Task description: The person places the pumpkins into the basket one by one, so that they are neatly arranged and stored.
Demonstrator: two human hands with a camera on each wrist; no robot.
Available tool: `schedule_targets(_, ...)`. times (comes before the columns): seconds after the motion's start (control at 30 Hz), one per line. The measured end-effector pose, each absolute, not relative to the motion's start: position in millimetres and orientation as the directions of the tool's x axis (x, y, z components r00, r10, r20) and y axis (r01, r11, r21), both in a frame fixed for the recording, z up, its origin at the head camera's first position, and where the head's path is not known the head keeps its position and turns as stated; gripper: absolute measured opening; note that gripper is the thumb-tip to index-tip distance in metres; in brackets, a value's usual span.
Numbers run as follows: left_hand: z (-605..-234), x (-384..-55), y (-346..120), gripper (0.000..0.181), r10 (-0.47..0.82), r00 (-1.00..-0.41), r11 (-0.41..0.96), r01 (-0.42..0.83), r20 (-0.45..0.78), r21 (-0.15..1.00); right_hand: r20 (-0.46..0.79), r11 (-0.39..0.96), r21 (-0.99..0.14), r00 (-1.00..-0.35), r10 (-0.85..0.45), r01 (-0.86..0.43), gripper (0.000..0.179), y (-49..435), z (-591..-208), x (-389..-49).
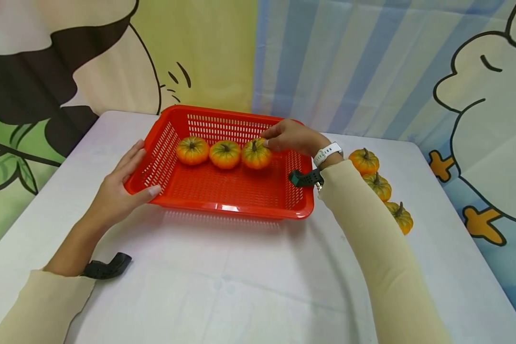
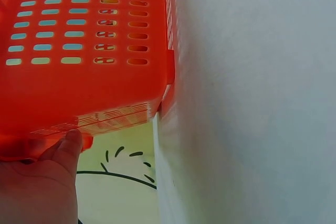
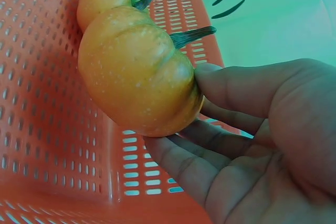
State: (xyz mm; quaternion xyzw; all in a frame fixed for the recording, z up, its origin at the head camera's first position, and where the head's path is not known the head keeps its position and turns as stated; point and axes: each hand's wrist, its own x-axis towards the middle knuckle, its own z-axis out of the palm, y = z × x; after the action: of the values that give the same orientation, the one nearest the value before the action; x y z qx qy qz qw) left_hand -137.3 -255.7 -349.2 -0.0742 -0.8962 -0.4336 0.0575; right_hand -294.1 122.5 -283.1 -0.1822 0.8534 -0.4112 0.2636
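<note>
A red slotted plastic basket (image 1: 223, 206) holds a row of three small orange-green pumpkins. My right hand (image 1: 294, 138) reaches over its right side and holds the rightmost pumpkin (image 1: 256, 154) between thumb and fingers; the right wrist view shows this pumpkin (image 3: 136, 72) close up with its dark stem. Left of it sit the middle pumpkin (image 1: 225, 154) and the leftmost pumpkin (image 1: 192, 150). My left hand (image 1: 122, 184) rests against the basket's left end, fingers extended. In the left wrist view, part of that hand (image 2: 50, 182) shows by the basket wall (image 2: 79, 87).
Three more pumpkins (image 1: 377, 186) stand in a slanting line on the white table (image 1: 223, 282), right of the basket and partly behind my right sleeve. A printed cartoon cloth (image 1: 335, 62) hangs behind the table. Wrist straps carry small black devices (image 1: 107, 266).
</note>
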Motion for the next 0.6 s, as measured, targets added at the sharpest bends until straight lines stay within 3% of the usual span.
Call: schedule_targets(0.6, -349.3, -137.2, -255.2, 0.09, 0.074, -0.983, 0.616, 0.176, 0.166, 0.768, -0.317, 0.695, -0.69, -0.777, -0.543, -0.204, 0.044, 112.2, -294.7, -303.9)
